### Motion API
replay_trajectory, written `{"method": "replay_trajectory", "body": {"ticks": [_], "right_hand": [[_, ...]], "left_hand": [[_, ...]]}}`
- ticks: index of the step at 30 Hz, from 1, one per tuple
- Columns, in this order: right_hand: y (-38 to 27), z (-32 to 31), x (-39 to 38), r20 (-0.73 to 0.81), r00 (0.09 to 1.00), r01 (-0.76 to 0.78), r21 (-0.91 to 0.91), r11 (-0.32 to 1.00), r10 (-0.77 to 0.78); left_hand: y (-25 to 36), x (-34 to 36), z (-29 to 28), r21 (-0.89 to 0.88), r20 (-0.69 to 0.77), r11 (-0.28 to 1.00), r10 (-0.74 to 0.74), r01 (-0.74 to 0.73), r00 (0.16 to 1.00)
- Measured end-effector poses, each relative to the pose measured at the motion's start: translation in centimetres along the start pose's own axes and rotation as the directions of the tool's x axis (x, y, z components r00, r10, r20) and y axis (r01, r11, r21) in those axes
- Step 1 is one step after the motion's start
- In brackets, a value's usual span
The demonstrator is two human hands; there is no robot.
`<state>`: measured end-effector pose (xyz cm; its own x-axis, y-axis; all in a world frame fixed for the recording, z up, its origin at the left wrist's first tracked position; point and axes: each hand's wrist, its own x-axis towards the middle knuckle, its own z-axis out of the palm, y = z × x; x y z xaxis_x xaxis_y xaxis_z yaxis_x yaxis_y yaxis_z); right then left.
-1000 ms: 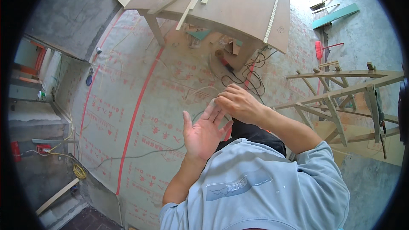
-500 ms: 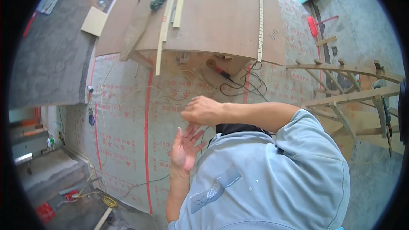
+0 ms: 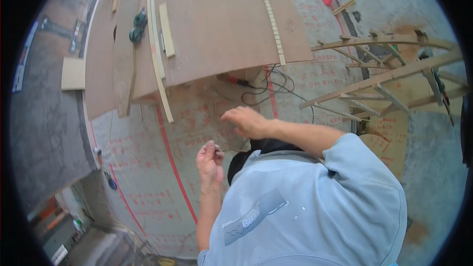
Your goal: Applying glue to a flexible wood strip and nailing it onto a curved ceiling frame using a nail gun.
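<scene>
Here, left grip (image 3: 210, 160) curled; right grip (image 3: 245, 122) outstretched, nearer table (image 3: 217, 24).

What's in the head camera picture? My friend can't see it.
A person's curled left hand and more open right hand are held apart above a sheet-covered floor. Ahead is a brown table with pale strips on it.

Surface (image 3: 217, 24): ahead of the person
Small tool (image 3: 138, 25): on it, left
Long strip (image 3: 157, 59): between small tool and short strip (image 3: 167, 30), jutting past the near edge
Segmented strip (image 3: 269, 17): along the right side
Corded tool (image 3: 235, 80): below the near edge
Wooden frame (image 3: 404, 73): right of the person
Right grip (image 3: 249, 122): ahead and right of left grip (image 3: 211, 160)
</scene>
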<state>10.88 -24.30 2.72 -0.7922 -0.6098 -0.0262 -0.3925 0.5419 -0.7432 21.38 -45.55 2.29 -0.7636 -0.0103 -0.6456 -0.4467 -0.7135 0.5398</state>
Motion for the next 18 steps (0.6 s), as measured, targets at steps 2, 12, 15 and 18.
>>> {"method": "replay_trajectory", "body": {"ticks": [2, 12, 15, 18], "right_hand": [[-2.6, 0.6, -0.5, -0.026, 0.996, 0.086, 0.138, 0.987, -0.083], [1.7, -0.3, -3.5, -0.194, 0.943, 0.248, -0.128, 0.960, -0.269], [4.5, -1.8, -2.7, -0.225, 0.939, 0.237, -0.121, 0.964, -0.259], [7.1, -3.6, -1.4, -0.258, 0.932, 0.233, -0.117, 0.965, -0.256]], "left_hand": [[-0.1, 0.7, 1.3, 0.027, 0.010, 0.997, -0.077, 0.077, 0.997], [-0.8, 2.5, 6.5, 0.152, 0.175, 0.907, -0.417, 0.394, 0.892], [-0.4, 4.4, 9.7, 0.188, 0.161, 0.877, -0.472, 0.443, 0.867], [-0.2, 6.8, 12.6, 0.232, 0.132, 0.853, -0.504, 0.468, 0.854]]}}
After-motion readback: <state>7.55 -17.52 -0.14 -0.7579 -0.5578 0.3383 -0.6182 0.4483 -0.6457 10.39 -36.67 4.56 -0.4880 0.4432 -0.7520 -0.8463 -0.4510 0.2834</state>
